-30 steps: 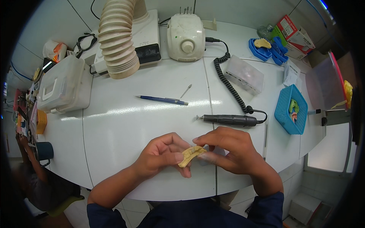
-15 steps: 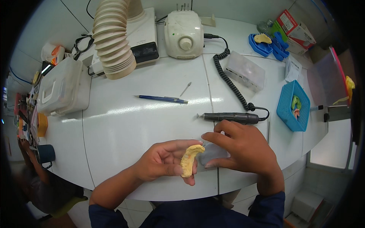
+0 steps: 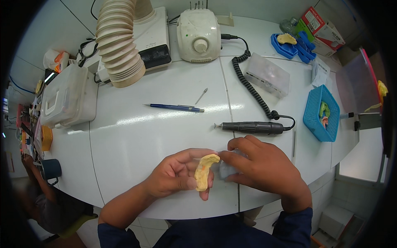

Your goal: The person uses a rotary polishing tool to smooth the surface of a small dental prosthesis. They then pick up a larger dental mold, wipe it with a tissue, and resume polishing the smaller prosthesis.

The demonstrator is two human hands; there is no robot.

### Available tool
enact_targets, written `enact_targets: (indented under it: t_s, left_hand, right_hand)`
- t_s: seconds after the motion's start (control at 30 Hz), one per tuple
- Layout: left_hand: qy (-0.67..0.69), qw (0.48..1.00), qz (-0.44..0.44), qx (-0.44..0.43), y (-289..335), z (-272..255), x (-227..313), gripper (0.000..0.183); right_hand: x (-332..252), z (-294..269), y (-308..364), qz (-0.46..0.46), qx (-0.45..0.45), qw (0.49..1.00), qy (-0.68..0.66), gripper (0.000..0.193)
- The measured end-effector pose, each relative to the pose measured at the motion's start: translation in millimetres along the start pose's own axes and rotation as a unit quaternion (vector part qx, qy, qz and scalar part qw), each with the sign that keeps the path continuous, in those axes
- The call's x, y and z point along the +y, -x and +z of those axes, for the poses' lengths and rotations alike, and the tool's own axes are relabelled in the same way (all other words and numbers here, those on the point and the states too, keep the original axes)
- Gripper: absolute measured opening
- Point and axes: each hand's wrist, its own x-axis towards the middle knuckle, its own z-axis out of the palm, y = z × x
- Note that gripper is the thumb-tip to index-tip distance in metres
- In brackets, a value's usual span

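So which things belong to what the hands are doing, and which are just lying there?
Seem part of it:
yellow curved piece, in the left hand
greyish see-through thing, by the right hand

Seem just lying there:
blue pencil
small metal bit
black drill handle
blue basket

Left hand (image 3: 170, 172) cups (palm upward); right hand (image 3: 264, 166) curls palm-down.

Worn on the person's head, the wide fisheye camera looks down and forward from above the near edge of the glossy white panelled worktable (image 3: 136, 144), the bare left hand (image 3: 167, 173) and bare right hand (image 3: 264, 165) close below, the pale grey wall (image 3: 248, 8) beyond its far edge.
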Motion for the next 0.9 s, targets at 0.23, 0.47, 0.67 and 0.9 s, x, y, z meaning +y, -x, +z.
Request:
enact_targets:
  t_s: [0.23, 0.47, 0.67, 0.9]
  left_hand:
    - [-0.056, 0.996, 0.047, 0.041, 0.0, -4.8, 2.0, 0.064]
    - [-0.150, 0.979, 0.089, 0.110, 0.7, -3.9, -7.0, 0.066]
    - [-0.210, 0.961, 0.111, 0.143, 0.9, 0.0, -12.9, 0.062]
    - [-0.241, 0.948, 0.134, 0.162, 1.2, 3.9, -16.2, 0.060]
  right_hand:
    - [2.9, -13.3, -0.3, 0.028, 0.113, 0.975, -0.191, 0.056]
    - [1.8, 9.7, -14.0, -0.086, 0.165, 0.952, -0.244, 0.056]
    - [3.2, 19.3, -20.0, -0.091, 0.159, 0.952, -0.247, 0.051]
    - [8.2, 21.7, -24.5, -0.106, 0.147, 0.950, -0.253, 0.049]
